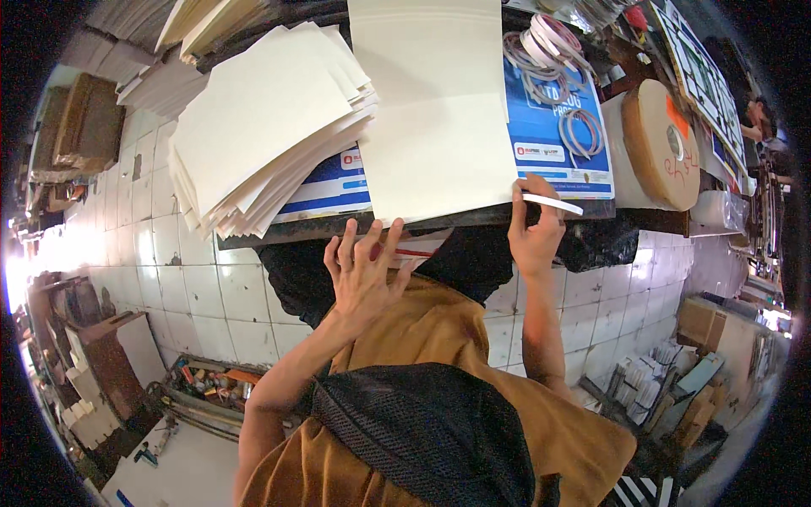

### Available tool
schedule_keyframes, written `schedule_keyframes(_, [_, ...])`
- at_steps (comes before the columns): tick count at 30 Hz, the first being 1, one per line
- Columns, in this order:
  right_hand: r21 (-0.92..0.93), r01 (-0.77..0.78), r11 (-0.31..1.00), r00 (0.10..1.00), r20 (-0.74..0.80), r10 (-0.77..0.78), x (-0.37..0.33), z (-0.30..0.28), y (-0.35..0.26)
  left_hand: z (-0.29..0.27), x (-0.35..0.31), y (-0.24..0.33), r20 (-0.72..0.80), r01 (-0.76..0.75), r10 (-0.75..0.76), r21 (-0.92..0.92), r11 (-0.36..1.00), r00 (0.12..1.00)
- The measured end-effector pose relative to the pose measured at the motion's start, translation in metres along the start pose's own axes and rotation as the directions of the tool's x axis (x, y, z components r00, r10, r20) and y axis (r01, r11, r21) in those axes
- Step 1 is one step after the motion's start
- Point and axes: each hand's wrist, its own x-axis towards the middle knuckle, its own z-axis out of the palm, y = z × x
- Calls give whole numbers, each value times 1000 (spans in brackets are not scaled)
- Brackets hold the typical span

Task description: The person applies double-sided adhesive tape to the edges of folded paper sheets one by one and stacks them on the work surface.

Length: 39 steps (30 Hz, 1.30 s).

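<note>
A tall cream paper sheet (435, 118), apparently with others under it, lies in front of me on the table. My left hand (365, 264) is at its near edge, fingers spread and fingertips touching or close to the edge, holding nothing. At the sheet's near right corner, my right hand (537, 226) is closed on a thin roll of white tape (553, 204), seen edge-on and sticking out to the right. Left of the sheet stands a fanned stack of cream paper (270, 114). Several similar thin tape rolls (553, 51) lie to the right.
Blue printed posters (549, 173) cover part of the dark table edge (338, 221). A large brown reel (646, 144) stands at the right. Bundles of boards (84, 122) are at the left, over a tiled floor (198, 291). Boxes and paper scraps (650, 380) sit at the lower right.
</note>
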Motion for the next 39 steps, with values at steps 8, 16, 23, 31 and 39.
schedule_keyframes(8, [-83,80,993,997,17,-79,0,3,0,0,-1,-2,15,1,-1,-4,1000,1000])
schedule_keyframes(16, [53,17,998,1000,25,-18,-18,1,-28,-41,46,10,5,162,-163,20,987,987])
schedule_keyframes(23, [261,-159,952,986,3,164,-27,-20,-47,14,92,72,107,-149,168,-162,975,980])
schedule_keyframes(31, [325,-470,821,882,130,454,-33,-36,-16,18,99,95,91,-87,96,-98,991,991])
schedule_keyframes(39, [-54,145,988,985,99,-140,-30,-44,-31,21,101,95,110,-34,43,-83,996,993])
